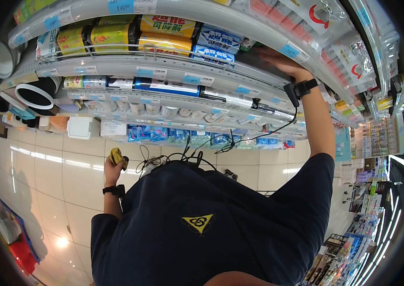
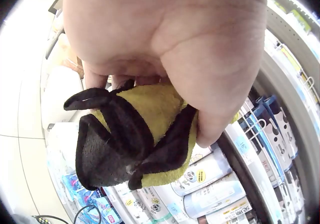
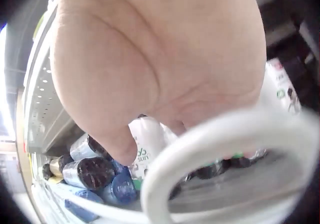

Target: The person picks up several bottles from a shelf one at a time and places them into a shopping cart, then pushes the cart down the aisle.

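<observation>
In the left wrist view, my left hand grips a folded yellow cloth with black edging, thumb on one side and fingers behind. The head view has this left hand low at the left, the cloth above it. My right hand reaches into the upper shelf, right of the blue and white rolls. Seen from the right wrist, the right hand holds a white package with green print between thumb and fingers; the fingertips are mostly hidden.
A white curved rail crosses close before the right wrist camera. Dark-capped rolls lie left of the thumb. Lower shelves hold long rolls and blue packs. Black cables hang between torso and shelf, one running to the right wrist.
</observation>
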A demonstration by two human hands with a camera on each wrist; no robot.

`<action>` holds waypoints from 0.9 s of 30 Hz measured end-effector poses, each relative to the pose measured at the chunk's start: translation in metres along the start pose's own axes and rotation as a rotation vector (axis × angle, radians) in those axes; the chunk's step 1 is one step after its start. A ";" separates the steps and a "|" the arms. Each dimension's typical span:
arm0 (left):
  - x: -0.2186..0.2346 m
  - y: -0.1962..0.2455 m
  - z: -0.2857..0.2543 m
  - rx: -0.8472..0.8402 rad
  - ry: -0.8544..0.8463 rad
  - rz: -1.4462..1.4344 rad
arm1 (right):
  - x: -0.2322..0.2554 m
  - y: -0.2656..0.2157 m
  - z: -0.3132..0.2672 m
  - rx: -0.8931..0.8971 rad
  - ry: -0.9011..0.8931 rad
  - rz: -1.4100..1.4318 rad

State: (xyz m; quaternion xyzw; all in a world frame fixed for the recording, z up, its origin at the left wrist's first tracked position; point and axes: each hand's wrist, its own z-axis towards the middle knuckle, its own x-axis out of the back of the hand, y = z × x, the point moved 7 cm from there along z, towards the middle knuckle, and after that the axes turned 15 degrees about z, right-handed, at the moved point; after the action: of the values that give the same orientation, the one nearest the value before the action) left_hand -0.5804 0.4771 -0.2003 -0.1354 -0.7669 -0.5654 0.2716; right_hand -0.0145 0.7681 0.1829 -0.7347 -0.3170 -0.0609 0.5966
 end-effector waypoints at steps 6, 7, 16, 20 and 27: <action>0.000 -0.012 0.015 0.018 -0.097 0.025 | 0.005 0.004 -0.088 0.063 0.219 -0.206; -0.003 -0.014 0.022 0.001 -0.135 0.023 | 0.006 0.003 -0.114 0.196 0.276 -0.215; -0.095 0.013 0.122 -0.323 -0.602 0.296 | -0.085 0.134 -0.547 0.396 1.587 0.531; -0.181 0.081 0.109 -0.431 -0.967 0.404 | -0.190 0.241 -0.681 0.148 2.070 0.621; -0.268 0.160 0.032 -0.798 -1.106 0.594 | -0.394 0.437 -0.737 0.006 2.444 1.389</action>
State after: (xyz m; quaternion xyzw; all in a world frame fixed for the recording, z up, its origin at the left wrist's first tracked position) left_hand -0.2879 0.5855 -0.2325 -0.6902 -0.4592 -0.5531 -0.0826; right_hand 0.1216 -0.1000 -0.1607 -0.2219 0.8174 -0.3488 0.4011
